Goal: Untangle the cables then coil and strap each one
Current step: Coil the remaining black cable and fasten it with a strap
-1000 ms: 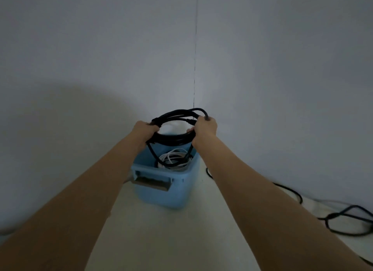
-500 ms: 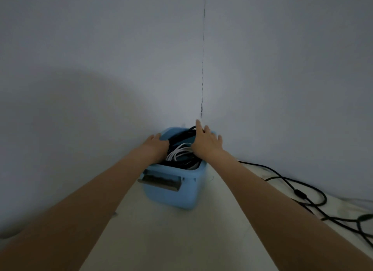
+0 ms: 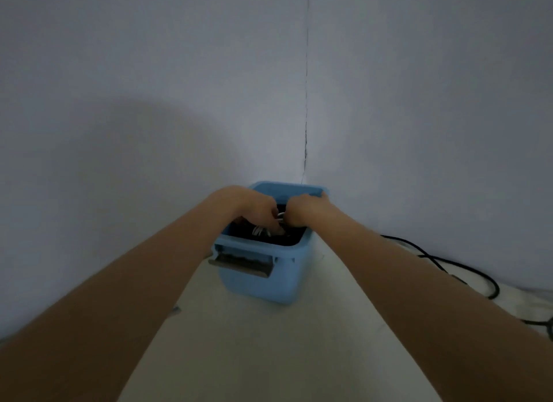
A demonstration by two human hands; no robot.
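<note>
Head view: unlabelled blue bin (image 3: 263,285)

Head view looks down, perhaps close, at bin (image 3: 263,282).

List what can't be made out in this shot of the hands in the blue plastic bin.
Head view only:
- Fingertips of the left hand and right hand: curled down into the blue plastic bin, so their grip is unclear.
- Black coiled cable and white cable in the bin: mostly covered by the hands and dim.
- Loose black cable on the surface: cut off by the right edge.
</note>
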